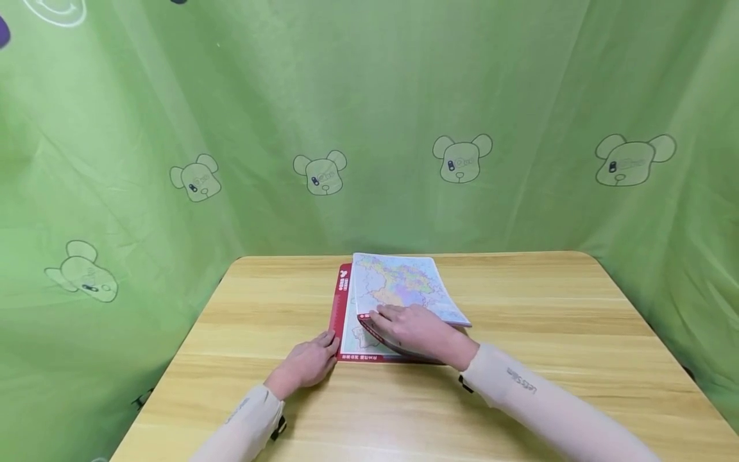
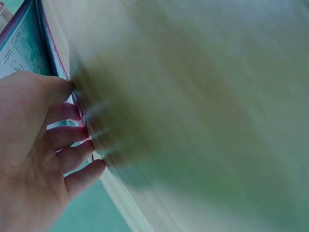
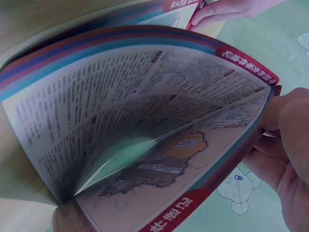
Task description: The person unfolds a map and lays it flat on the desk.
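A red-bordered map sheet [image 1: 336, 311] lies on the wooden table. Over it is a folded map [image 1: 398, 282], whose near edge is lifted and bent. My right hand [image 1: 416, 330] pinches that map at its near left corner. The right wrist view shows the map [image 3: 120, 82] curling open, with dense printed text and a coloured map inside, and the right hand [image 3: 289, 145] gripping its edge between thumb and fingers. My left hand [image 1: 308, 359] rests at the lower sheet's near left corner. In the left wrist view, the left hand's fingers [image 2: 77, 181] touch the edge, mostly extended.
The wooden table [image 1: 577, 359] extends on both sides of the maps and in front of them. A green curtain [image 1: 375, 96] with bear-head drawings hangs behind the table and at its sides.
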`<state>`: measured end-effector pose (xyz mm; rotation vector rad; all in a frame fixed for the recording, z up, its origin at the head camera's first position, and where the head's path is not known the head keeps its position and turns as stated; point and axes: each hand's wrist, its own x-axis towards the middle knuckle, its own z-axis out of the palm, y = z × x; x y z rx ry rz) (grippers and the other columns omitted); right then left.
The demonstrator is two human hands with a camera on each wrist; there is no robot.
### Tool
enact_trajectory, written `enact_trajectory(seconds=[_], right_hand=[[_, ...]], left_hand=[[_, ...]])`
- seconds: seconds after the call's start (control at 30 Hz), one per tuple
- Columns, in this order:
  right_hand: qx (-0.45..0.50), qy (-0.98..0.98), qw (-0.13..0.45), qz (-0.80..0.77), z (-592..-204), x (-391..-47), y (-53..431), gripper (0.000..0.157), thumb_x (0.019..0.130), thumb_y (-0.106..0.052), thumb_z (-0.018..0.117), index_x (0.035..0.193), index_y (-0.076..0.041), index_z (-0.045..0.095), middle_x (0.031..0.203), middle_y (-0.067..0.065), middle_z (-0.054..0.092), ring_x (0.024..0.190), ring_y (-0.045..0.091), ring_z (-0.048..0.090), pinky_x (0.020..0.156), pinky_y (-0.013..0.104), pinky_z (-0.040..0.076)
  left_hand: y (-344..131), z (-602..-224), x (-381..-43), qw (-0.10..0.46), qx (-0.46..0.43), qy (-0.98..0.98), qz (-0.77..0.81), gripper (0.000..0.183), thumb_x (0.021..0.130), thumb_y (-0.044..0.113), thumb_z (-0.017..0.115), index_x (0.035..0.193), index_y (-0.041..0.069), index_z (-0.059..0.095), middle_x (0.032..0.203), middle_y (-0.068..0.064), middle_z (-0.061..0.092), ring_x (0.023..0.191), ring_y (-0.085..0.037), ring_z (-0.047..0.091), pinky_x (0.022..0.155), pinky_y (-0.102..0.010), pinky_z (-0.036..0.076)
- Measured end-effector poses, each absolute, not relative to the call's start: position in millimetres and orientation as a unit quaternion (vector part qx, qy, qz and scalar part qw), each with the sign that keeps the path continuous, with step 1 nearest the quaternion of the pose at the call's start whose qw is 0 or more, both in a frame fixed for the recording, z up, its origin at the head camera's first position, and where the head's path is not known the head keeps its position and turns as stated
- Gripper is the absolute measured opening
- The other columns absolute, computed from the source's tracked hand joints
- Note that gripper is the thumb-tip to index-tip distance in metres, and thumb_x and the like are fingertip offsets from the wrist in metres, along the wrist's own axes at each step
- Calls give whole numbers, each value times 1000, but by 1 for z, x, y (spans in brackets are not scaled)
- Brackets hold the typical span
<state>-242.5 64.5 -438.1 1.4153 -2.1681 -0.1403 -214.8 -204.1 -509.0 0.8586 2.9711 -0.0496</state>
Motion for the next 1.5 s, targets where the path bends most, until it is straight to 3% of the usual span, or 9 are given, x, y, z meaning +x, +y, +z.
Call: enact_trajectory(seconds=[0.3, 0.53, 0.77, 1.0, 1.07, 1.17, 1.3, 1.5], right_hand=[[525, -796, 299, -41, -429, -238, 82, 40, 83, -6, 65, 122, -8, 62, 112, 13, 67, 97, 24, 67, 53, 33, 56], [524, -790, 311, -64, -425, -237, 98, 46, 82, 1, 60, 127, -7, 59, 118, 15, 64, 103, 25, 64, 58, 34, 57], [531, -766, 360, -44, -426, -241, 108, 42, 84, 2, 45, 123, -2, 61, 116, 17, 64, 101, 28, 65, 62, 35, 57], [535, -755, 380, -18, -424, -241, 118, 41, 85, 3, 43, 122, -1, 61, 115, 19, 64, 99, 29, 65, 60, 37, 57], [534, -755, 381, -8, -423, -241, 121, 41, 86, 3, 42, 122, 0, 61, 115, 20, 64, 99, 29, 65, 60, 37, 57], [534, -753, 384, 8, -421, -241, 128, 40, 96, 3, 30, 121, 1, 62, 114, 20, 64, 98, 30, 66, 59, 37, 57], [536, -750, 387, 25, -419, -243, 137, 51, 104, -5, 14, 120, 1, 62, 114, 20, 65, 97, 30, 66, 59, 37, 57], [536, -748, 391, 22, -419, -244, 149, 53, 105, -7, 13, 118, 2, 63, 114, 20, 64, 97, 30, 66, 60, 38, 57]], left_hand=[[-204, -506, -212, 26, 275, 961, -25, 49, 98, 27, 49, 136, -4, 48, 143, -20, 41, 130, -34, 40, 103, -43, 39], [-207, -506, -211, 31, 268, 963, -22, 49, 98, 28, 49, 136, -4, 47, 144, -20, 40, 131, -34, 39, 104, -43, 38], [-210, -508, -211, 30, 267, 963, -17, 50, 98, 28, 49, 136, -4, 47, 144, -20, 40, 131, -34, 39, 105, -43, 38], [-213, -510, -211, 30, 264, 964, -10, 51, 98, 29, 50, 136, -4, 46, 144, -21, 39, 132, -34, 38, 104, -44, 38], [-213, -510, -211, 30, 263, 964, -11, 51, 98, 29, 49, 137, -4, 46, 144, -21, 39, 132, -34, 38, 104, -44, 38], [-214, -511, -212, 27, 263, 964, -13, 51, 98, 30, 49, 136, -4, 47, 144, -21, 40, 131, -34, 39, 104, -44, 38], [-215, -512, -212, 25, 262, 965, -14, 51, 98, 29, 50, 136, -4, 47, 143, -21, 41, 131, -34, 39, 104, -44, 38], [-216, -512, -210, 26, 263, 964, -9, 51, 98, 29, 50, 136, -5, 47, 143, -22, 40, 131, -35, 39, 104, -44, 38]])
